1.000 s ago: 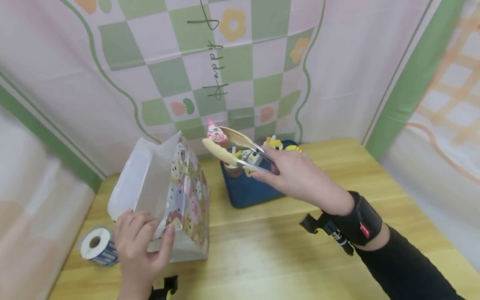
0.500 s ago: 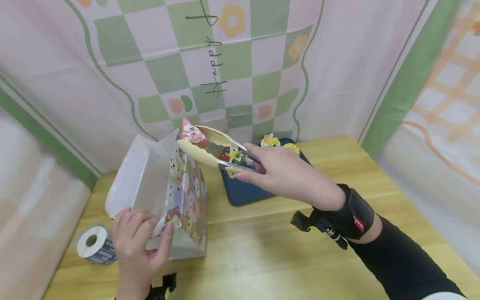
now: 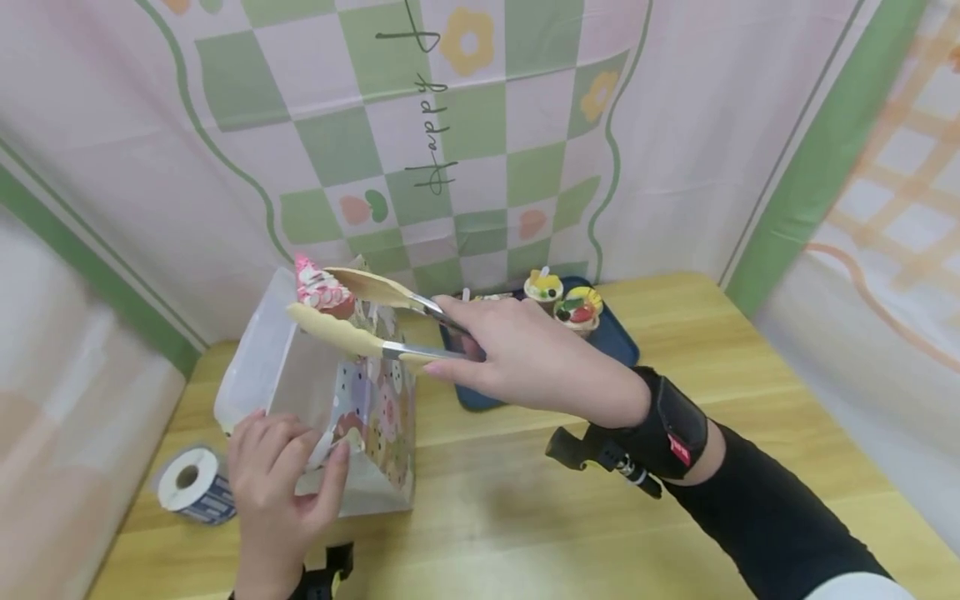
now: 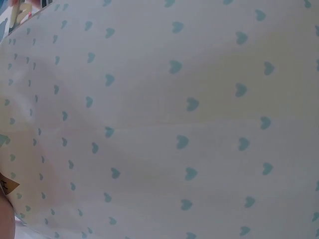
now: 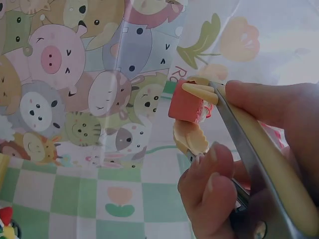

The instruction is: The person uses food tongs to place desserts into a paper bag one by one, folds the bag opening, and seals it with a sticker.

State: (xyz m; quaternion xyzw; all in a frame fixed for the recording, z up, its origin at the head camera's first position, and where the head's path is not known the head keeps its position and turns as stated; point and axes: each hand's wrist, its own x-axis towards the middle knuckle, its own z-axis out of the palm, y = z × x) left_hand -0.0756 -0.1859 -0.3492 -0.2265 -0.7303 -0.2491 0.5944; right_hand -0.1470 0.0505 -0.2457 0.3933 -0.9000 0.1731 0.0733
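My right hand (image 3: pixel 532 354) grips a pair of metal tongs (image 3: pixel 337 331) with cream-coloured tips. Between those tips sits a pink-and-white cake slice (image 3: pixel 318 287), over the open mouth of a paper bag (image 3: pixel 386 425) printed with cartoon animals. The right wrist view shows the slice's red side (image 5: pixel 185 102) between the tong tips. My left hand (image 3: pixel 281 475) pinches the near rim of the bag, thumb on the outer side. Filling the left wrist view is the bag's white side (image 4: pixel 149 119) with small blue hearts. The bag stands upright.
A dark blue tray (image 3: pixel 618 342) at the back holds a fruit-topped cup (image 3: pixel 577 311), a yellow-topped cup (image 3: pixel 543 286) and more sweets partly hidden by my right hand. Left of the bag stands a label roll (image 3: pixel 197 486). A patterned curtain (image 3: pixel 480 125) hangs behind the table.
My right hand has moved left with the tongs and cake slice, from above the tray to over the bag's mouth. The left hand stays on the bag rim.
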